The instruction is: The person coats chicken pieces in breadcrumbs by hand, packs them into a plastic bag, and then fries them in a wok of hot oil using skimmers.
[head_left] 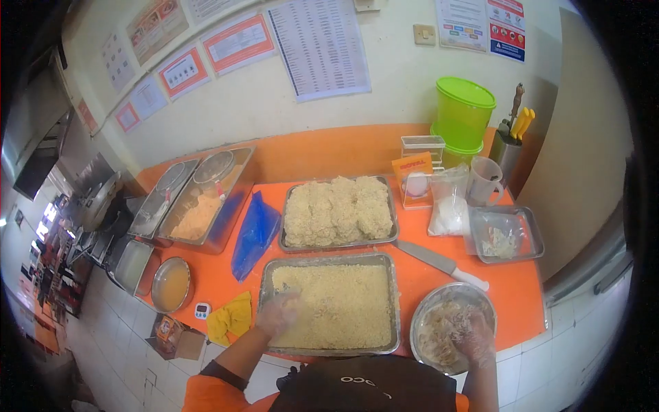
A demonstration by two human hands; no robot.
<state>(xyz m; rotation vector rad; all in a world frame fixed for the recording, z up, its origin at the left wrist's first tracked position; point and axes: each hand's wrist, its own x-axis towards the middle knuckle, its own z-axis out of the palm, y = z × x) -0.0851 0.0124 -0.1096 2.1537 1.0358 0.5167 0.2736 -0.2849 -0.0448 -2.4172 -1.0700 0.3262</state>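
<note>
My left hand (278, 312), in a clear glove, is over the left edge of a metal tray (394, 302) of pale breadcrumbs (343, 302). It is smeared by motion, so its fingers do not show clearly. Near its fingertips, a patch of tray bottom shows through the crumbs. My right hand (475, 338), crusted with wet batter, reaches into a round metal bowl (420, 302). Its fingers bend into a pale, sticky mixture (443, 329); what they grip is hidden. A second metal tray (283, 237) behind holds several rows of crumb-coated pieces (336, 209).
A large knife (439, 263) lies between the trays and bowl. Blue plastic (255, 233), a yellow cloth (230, 317), a timer (202, 310) and a bowl of orange liquid (171, 285) are left. Deep steel pans (213, 237) stand behind them. Right are a flour bag (449, 206) and jug (484, 182).
</note>
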